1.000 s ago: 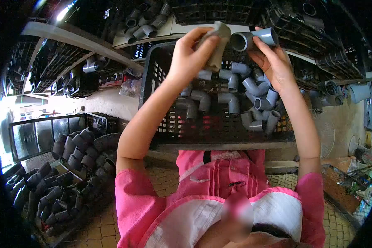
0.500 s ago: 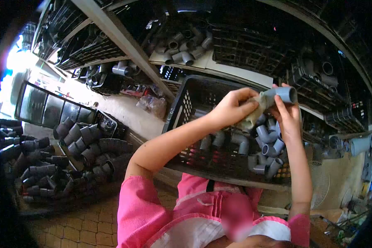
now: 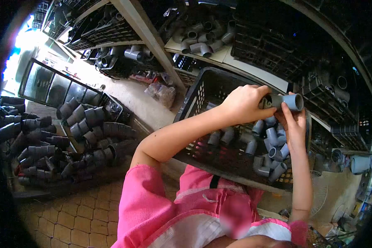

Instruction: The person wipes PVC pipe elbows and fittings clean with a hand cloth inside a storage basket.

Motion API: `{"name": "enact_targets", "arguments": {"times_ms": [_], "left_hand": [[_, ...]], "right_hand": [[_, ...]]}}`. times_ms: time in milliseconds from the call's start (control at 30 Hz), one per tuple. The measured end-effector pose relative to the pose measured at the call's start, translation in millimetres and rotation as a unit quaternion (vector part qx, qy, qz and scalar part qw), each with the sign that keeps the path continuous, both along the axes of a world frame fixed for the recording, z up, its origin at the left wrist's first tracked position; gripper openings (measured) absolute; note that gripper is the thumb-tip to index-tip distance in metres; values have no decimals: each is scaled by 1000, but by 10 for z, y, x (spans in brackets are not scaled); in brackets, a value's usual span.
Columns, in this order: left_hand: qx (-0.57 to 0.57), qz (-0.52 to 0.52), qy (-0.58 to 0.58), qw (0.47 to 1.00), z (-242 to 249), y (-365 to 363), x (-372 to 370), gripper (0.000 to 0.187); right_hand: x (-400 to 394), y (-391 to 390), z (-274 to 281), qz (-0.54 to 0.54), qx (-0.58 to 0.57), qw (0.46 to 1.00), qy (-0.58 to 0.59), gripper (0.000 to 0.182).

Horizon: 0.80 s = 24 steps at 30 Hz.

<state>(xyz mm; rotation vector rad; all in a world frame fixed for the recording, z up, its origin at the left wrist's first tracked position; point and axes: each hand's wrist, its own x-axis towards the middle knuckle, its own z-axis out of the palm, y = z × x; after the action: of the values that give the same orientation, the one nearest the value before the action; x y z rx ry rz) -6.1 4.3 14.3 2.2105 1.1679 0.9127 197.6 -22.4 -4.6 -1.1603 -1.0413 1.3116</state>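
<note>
A grey plastic pipe fitting (image 3: 294, 102) is held up over the black crate, its open end facing right. My right hand (image 3: 294, 124) grips it from below, with fingers along its side. My left hand (image 3: 248, 104) is closed at the fitting's left end, on a pale cloth (image 3: 267, 102) that is mostly hidden by the fingers. Beneath both hands, the black crate (image 3: 194, 99) holds several grey pipe elbows (image 3: 273, 136), mostly towards its right side.
Dark pipe fittings (image 3: 87, 124) are heaped on the left. Behind the crate, a shelf (image 3: 221, 53) carries more grey fittings and black crates (image 3: 268, 45). A slanting post (image 3: 146, 41) rises at the back. A plastic bag (image 3: 161, 94) lies on the floor.
My left hand has turned over the fitting's left end, and the cloth that hung down is now mostly hidden. The view has shifted, so the surroundings appear slightly further right.
</note>
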Motion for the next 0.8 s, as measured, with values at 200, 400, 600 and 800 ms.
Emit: {"name": "enact_targets", "arguments": {"times_ms": [200,400,600,800], "left_hand": [[-22,-19,62,998,3,54,-98,56],[-67,72,224,970,490,353,-844,48],[-90,413,92,902,6,917,-2223,69],[-23,638,142,757,-557,1307,-2441,65]], "right_hand": [[-11,14,-104,0,-30,999,-26,50],[-84,-55,-12,15,-52,997,-60,49],[45,18,-73,22,-127,988,-81,43],[53,64,-60,54,-137,986,-72,35]]}}
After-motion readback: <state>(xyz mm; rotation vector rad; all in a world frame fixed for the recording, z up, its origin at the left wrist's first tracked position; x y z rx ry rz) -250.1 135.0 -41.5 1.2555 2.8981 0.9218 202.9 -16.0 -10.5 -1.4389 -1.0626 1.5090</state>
